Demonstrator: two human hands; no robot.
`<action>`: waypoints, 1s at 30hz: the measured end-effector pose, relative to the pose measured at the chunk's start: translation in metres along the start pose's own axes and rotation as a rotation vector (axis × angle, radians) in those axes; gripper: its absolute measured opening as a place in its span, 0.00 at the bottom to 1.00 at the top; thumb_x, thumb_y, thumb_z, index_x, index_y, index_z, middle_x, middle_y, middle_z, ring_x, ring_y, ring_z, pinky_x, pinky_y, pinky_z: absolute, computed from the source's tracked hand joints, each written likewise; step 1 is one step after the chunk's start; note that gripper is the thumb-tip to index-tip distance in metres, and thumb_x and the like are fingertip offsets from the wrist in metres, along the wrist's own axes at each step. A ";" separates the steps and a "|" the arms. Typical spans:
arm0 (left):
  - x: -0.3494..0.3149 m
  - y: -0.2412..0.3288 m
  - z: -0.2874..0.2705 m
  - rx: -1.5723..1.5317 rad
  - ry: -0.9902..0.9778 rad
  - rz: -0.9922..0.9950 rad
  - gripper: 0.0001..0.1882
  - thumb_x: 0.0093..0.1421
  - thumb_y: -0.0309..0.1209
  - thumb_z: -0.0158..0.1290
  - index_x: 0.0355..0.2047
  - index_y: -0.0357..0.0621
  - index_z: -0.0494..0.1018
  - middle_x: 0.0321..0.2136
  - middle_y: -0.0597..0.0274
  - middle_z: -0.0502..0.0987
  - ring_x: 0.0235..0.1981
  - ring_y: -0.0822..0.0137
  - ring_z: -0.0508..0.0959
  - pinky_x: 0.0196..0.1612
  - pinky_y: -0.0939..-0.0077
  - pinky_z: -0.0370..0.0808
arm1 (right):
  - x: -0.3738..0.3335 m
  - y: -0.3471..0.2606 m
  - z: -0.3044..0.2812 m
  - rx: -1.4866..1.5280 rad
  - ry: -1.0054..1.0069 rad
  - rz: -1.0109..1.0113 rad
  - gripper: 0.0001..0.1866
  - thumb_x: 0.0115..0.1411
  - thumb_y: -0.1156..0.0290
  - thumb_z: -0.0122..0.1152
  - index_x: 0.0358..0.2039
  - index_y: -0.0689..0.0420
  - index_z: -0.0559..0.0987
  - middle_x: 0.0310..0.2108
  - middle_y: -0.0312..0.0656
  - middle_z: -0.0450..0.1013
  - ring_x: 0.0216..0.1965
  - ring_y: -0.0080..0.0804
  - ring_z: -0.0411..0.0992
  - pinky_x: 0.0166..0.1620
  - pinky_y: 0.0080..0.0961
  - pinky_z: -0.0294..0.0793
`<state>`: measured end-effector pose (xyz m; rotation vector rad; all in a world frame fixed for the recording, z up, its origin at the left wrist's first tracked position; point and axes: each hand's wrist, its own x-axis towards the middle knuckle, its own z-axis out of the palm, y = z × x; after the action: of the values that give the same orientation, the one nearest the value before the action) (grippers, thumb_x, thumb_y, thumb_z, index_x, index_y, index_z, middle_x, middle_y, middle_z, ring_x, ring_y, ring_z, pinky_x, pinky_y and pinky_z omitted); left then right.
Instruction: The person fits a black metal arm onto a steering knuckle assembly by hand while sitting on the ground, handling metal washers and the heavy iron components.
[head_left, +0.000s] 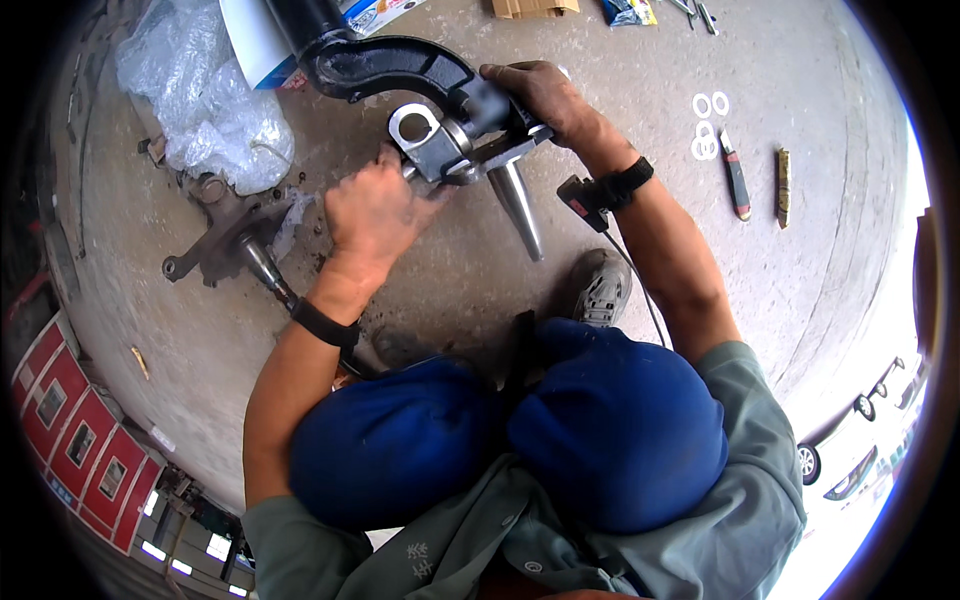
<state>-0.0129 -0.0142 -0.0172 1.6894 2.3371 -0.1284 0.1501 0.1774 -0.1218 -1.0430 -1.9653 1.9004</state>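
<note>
The knuckle [432, 153], bare metal with a round eye on its left, sits at the end of the curved black beam [395, 62], its tapered spindle [516, 207] pointing back toward the person. The left hand [378, 212] is closed on its near left side below the eye, fingers bent; the right hand [550, 98] curls around its far right side, some fingertips hidden. A dark shoe [603, 287] stands near the spindle's tip. To the left, a dirty knuckle [225, 235] with its own shaft lies on the concrete floor [830, 250], just beside crumpled plastic wrap [205, 95]. To the right lie white rings [705, 142], some overlapping, then a red-and-black knife [736, 182] and a yellowish bar [783, 188].
</note>
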 end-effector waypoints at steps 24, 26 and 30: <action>0.005 -0.052 0.018 -0.480 -0.250 0.060 0.16 0.50 0.38 0.62 0.28 0.35 0.80 0.23 0.38 0.78 0.30 0.39 0.82 0.33 0.55 0.77 | -0.017 -0.081 0.009 -0.193 0.185 0.282 0.26 0.63 0.50 0.57 0.32 0.66 0.85 0.23 0.47 0.79 0.28 0.33 0.80 0.39 0.31 0.78; 0.006 -0.050 0.022 -0.472 -0.268 0.010 0.15 0.50 0.38 0.61 0.28 0.35 0.80 0.23 0.38 0.78 0.30 0.38 0.81 0.34 0.55 0.77 | -0.018 -0.078 0.008 -0.161 0.156 0.334 0.27 0.63 0.50 0.57 0.34 0.66 0.85 0.24 0.48 0.80 0.29 0.35 0.80 0.40 0.33 0.79; 0.012 -0.037 0.014 -0.458 -0.255 -0.014 0.15 0.50 0.37 0.60 0.28 0.35 0.80 0.24 0.38 0.78 0.31 0.38 0.81 0.35 0.54 0.78 | -0.018 -0.072 0.003 -0.114 0.125 0.369 0.27 0.63 0.49 0.57 0.34 0.66 0.85 0.25 0.48 0.80 0.30 0.36 0.81 0.40 0.33 0.79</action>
<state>-0.0492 -0.0181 -0.0362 1.3454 1.9985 0.1684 0.1372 0.1707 -0.0491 -1.6113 -1.9338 1.8509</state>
